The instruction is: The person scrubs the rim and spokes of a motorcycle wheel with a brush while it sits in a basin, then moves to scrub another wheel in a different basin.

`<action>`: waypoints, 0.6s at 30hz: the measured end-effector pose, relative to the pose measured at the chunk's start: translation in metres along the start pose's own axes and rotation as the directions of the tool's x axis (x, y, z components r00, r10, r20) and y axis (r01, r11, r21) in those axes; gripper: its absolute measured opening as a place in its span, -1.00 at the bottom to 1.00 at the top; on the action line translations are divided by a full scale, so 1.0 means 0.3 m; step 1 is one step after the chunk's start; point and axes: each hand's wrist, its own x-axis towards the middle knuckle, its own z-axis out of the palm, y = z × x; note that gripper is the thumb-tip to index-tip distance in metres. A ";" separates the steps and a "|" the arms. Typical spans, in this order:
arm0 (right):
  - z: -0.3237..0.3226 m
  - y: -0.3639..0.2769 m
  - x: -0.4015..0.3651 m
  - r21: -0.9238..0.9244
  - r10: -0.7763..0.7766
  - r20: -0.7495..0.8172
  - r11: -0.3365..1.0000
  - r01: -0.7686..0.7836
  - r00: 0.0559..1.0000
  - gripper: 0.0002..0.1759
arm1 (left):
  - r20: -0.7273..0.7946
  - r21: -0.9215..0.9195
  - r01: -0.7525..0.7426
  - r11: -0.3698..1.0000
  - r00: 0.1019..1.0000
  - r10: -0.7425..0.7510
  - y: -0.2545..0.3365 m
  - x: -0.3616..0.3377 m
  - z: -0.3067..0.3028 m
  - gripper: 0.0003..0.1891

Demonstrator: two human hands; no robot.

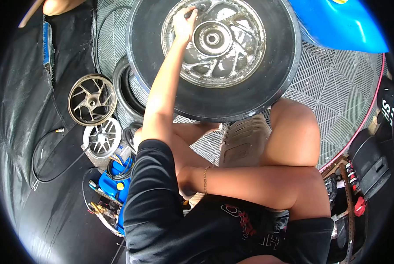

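Observation:
A spoked metal wheel (252, 50), wet and streaked with white foam, lies flat on a wide black round base (232, 103) that looks like a tyre. My left hand (182, 26) is at the wheel's upper left rim, its fingers closed round a small dark thing (188, 14) whose kind I cannot make out. Across my lap runs my right forearm, with a bracelet (205, 180) at the wrist. My right hand (187, 179) rests close to my left sleeve, which partly covers it, and its fingers are hidden.
To the left are a bronze wheel (92, 100), a white wheel (103, 138) and a black tyre (128, 88). Blue containers (113, 185), hoses and tools sit lower left. A blue tub (342, 26) stands upper right. Grey grating (333, 83) covers the floor. Another person's limb (60, 5) shows upper left.

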 end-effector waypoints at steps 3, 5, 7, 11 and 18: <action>-0.045 -0.031 -0.043 -0.028 0.023 0.025 0.999 -0.022 0.999 -0.70 | 0.028 -0.006 -0.174 0.985 0.984 0.174 -0.009 -0.030 -0.039 -0.79; -0.049 -0.033 -0.046 -0.029 0.049 0.041 0.998 -0.048 0.998 -0.69 | 0.040 -0.079 -0.115 0.990 0.992 0.119 0.012 -0.051 -0.062 -0.79; -0.041 -0.026 -0.031 -0.034 -0.005 0.047 0.999 0.006 0.999 -0.71 | 0.095 0.086 -0.172 0.981 0.982 0.164 0.031 -0.054 -0.091 -0.78; -0.065 -0.045 -0.055 -0.062 0.023 0.055 0.998 -0.020 0.998 -0.72 | 0.119 0.182 -0.222 0.958 0.972 0.203 -0.047 -0.059 -0.134 -0.78; -0.056 -0.038 -0.054 -0.044 0.049 0.016 0.998 -0.048 0.999 -0.65 | 0.236 0.165 -0.116 0.979 0.969 0.075 -0.025 -0.081 -0.181 -0.78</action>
